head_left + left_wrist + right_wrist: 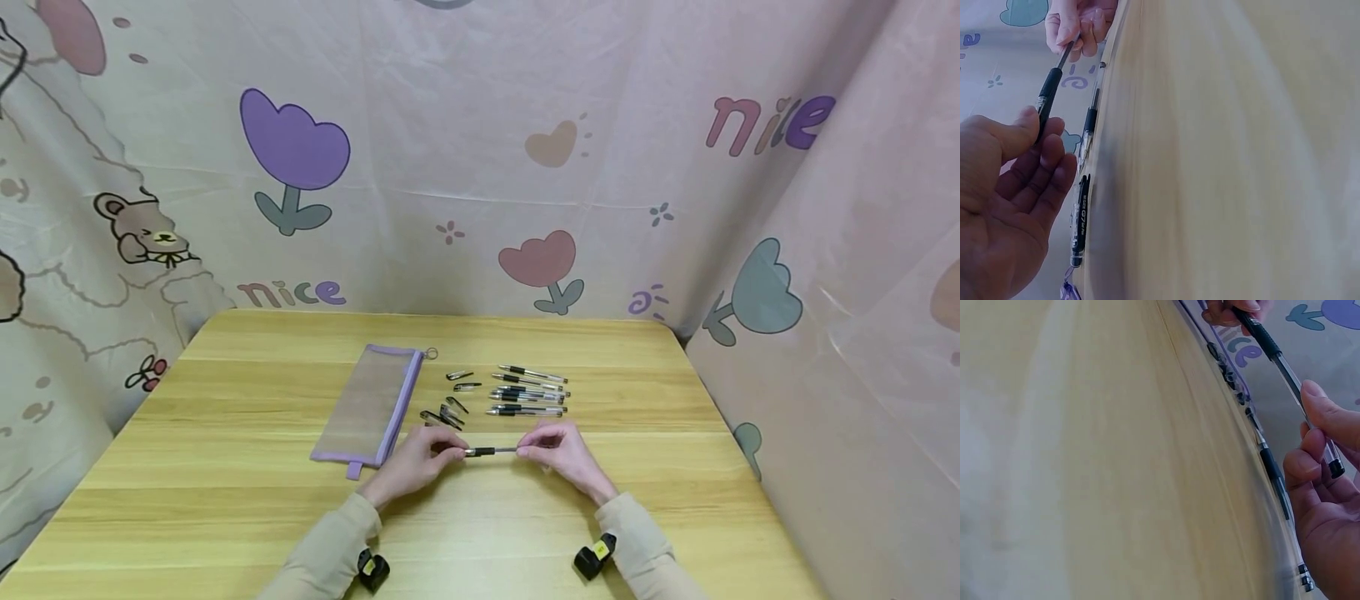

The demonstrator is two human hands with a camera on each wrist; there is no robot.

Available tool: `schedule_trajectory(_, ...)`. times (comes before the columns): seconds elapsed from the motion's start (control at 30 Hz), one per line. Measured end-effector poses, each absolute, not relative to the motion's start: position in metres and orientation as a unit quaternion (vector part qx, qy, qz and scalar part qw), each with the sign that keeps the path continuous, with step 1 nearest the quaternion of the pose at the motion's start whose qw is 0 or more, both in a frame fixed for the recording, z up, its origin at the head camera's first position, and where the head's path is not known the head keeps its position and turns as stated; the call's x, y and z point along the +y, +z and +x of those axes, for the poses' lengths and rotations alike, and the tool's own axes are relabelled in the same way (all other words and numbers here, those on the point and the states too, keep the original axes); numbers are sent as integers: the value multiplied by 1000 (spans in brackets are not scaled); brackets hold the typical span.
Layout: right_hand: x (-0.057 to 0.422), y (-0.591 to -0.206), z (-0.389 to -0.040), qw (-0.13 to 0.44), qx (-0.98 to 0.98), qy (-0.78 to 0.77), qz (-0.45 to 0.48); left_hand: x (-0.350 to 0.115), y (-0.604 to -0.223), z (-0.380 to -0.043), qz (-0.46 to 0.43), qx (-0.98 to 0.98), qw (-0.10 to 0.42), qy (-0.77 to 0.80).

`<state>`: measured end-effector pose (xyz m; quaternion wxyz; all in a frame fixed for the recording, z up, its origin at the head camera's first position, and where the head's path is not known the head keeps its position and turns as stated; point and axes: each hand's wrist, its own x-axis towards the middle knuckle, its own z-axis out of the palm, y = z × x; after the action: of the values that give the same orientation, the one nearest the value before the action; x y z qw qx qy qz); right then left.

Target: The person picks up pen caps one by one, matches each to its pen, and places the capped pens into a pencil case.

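A gel pen [484, 451] with a black grip and a clear barrel is stretched between both hands, level above the table. My left hand [422, 460] pinches its tip end between thumb and index finger; the very tip is hidden. The right hand [564, 456] pinches the clear barrel [1292, 381] close to the black end plug [1336, 469]. Beyond the hands, several similar uncapped pens [528, 397] lie roughly side by side. Several loose pen caps [453, 410] are scattered just past the left hand.
Left of the caps, a mesh zip pouch [367, 400] with purple edging and a ring lies flat on the wooden table [187, 467]. A printed curtain [420, 167] hangs behind and at both sides. Black devices [595, 557] are strapped at both wrists.
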<state>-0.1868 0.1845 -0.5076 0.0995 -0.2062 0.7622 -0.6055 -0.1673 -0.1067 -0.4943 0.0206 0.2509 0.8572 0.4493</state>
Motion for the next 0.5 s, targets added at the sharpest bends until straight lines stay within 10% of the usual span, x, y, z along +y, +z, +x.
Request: schedule_trajectory(0.5,184,-507,-186,97,768,-599,-205,-102,-497,-166,240,850,5,469)
